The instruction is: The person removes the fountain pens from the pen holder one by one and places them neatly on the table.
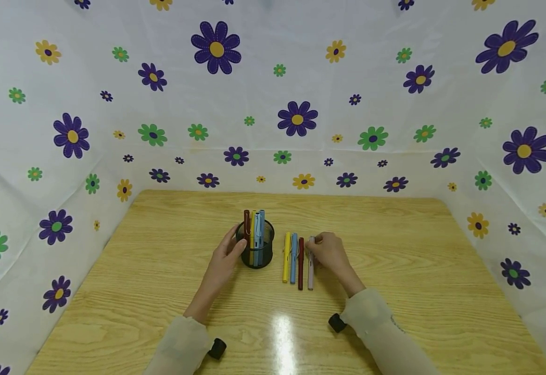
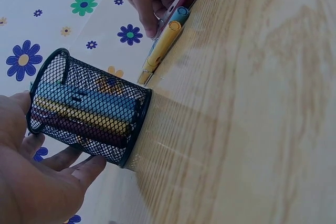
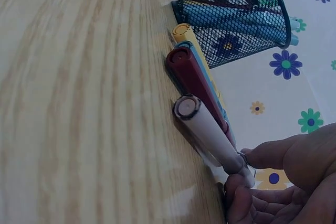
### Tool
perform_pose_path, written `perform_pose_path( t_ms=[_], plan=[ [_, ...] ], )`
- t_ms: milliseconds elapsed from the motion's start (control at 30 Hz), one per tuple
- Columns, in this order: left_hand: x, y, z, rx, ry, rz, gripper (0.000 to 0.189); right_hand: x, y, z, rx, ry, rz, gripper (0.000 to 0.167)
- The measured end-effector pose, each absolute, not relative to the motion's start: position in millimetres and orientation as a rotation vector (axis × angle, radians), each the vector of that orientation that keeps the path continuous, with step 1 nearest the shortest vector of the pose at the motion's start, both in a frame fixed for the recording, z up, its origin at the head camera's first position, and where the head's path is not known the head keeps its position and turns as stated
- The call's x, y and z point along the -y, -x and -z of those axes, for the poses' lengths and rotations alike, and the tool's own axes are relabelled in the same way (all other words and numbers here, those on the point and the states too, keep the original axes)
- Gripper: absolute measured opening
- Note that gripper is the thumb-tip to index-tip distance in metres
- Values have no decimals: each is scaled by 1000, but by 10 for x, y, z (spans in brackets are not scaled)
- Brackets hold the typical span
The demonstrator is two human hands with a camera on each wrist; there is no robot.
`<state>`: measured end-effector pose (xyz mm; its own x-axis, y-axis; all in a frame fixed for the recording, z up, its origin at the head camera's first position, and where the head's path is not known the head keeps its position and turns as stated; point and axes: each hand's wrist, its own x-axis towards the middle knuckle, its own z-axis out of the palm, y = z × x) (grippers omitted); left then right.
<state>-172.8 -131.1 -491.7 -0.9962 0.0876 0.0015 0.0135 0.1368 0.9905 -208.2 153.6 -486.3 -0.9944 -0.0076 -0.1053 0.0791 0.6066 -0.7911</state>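
A black mesh pen cup (image 1: pixel 264 258) stands upright on the table, with several pens (image 1: pixel 252 234) in it: dark red, yellow and blue. My left hand (image 1: pixel 221 263) holds the cup from its left side, thumb by the rim and fingers around the mesh (image 2: pixel 89 114). To the cup's right, a yellow pen (image 1: pixel 286 260), a blue pen (image 1: pixel 293 265) and a dark red pen (image 1: pixel 301 271) lie side by side. At the right end of this row is a pale lilac pen (image 1: pixel 310 278). My right hand (image 1: pixel 331 252) pinches its far end between thumb and fingers (image 3: pixel 239 203).
The wooden table (image 1: pixel 169 260) has a light glare spot near its front. A white cloth with printed flowers (image 1: pixel 254 94) rises behind the table and along both sides. A small black device (image 1: pixel 217 349) sits at the left wrist, another (image 1: pixel 337 323) at the right.
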Motion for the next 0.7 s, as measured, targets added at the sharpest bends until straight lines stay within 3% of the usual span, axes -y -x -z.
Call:
perform_pose_path(
  t_ms=[333, 700],
  plan=[
    [1321, 1743, 4946, -2359, -95, -1989, 67, -1531, 2089, 4873, -2809, -14, 1221, 43],
    [1321, 1732, 4943, -2378, -99, -1976, 66, -1536, 2074, 4829, -2820, -38, 1254, 44]
  ],
)
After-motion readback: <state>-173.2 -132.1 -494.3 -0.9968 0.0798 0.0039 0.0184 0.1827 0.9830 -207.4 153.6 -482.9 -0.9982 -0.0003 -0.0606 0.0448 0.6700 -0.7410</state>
